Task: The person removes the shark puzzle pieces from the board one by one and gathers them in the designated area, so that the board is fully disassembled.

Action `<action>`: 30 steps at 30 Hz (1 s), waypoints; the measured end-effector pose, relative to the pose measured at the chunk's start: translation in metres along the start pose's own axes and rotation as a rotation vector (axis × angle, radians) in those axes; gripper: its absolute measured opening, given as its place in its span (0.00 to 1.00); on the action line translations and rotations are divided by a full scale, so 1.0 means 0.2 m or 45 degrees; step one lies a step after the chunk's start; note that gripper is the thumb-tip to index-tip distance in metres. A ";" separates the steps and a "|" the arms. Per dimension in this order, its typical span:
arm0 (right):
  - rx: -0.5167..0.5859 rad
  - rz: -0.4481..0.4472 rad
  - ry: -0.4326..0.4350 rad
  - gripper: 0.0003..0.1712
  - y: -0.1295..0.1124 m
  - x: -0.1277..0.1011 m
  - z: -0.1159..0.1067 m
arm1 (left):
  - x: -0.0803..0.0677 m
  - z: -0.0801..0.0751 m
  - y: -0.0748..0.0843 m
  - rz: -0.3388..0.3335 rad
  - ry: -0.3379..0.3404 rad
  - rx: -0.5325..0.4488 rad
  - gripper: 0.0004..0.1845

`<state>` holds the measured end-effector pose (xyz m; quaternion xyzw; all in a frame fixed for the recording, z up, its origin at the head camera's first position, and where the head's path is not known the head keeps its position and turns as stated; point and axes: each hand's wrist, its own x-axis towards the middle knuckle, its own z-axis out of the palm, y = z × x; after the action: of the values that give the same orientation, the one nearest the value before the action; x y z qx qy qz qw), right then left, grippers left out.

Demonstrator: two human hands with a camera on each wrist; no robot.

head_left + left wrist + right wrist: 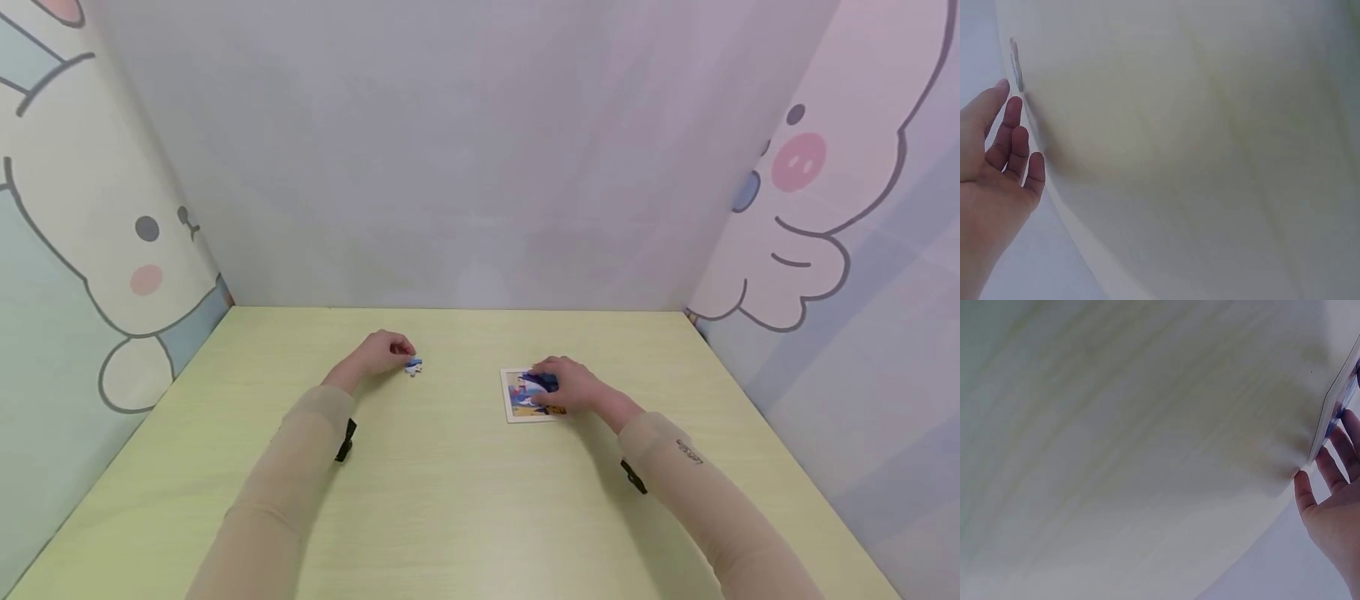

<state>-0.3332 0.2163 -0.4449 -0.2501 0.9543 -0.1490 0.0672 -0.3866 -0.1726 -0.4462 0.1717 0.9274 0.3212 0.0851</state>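
While the head view shows the puzzle board [529,397] mostly filled, one loose puzzle piece [413,366] lies on the table [450,500] at the tips of the left hand [382,352], so at least that piece looks unplaced. The right hand [566,385] rests flat on the board. A small logo on the right sleeve [688,452] is too small to read.

From the left wrist, the fingers [1013,134] are straight and apart, holding nothing, the piece [1016,65] just beyond them.

From the right wrist, relaxed fingers [1329,472] touch the board's edge [1335,403]; no writing shows.

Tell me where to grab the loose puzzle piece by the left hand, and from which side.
Pinch the loose puzzle piece across its outer edges, coming from above. It lies flat on the table, so probably nothing offers a side hold. The left hand sits just left of it with fingers straight; the right hand rests on the puzzle board, well apart.
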 end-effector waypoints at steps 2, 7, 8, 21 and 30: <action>-0.019 -0.036 0.001 0.35 0.01 0.00 0.00 | 0.00 0.00 0.01 0.017 0.005 0.014 0.06; -0.030 -0.066 -0.012 0.36 0.02 0.01 0.00 | 0.02 0.02 0.08 0.065 0.007 0.012 0.08; -0.027 -0.061 -0.020 0.36 0.02 0.00 0.00 | 0.02 0.02 0.09 0.080 0.009 0.016 0.08; -0.009 0.043 -0.047 0.36 0.00 0.00 0.01 | 0.01 0.10 0.37 0.240 0.042 0.161 0.11; 0.008 0.012 -0.058 0.37 0.00 0.00 0.00 | 0.00 0.20 0.54 0.273 0.021 0.146 0.12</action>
<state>-0.3327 0.2174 -0.4460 -0.2489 0.9532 -0.1458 0.0905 -0.3475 -0.0705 -0.4108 0.2720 0.9212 0.2763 0.0328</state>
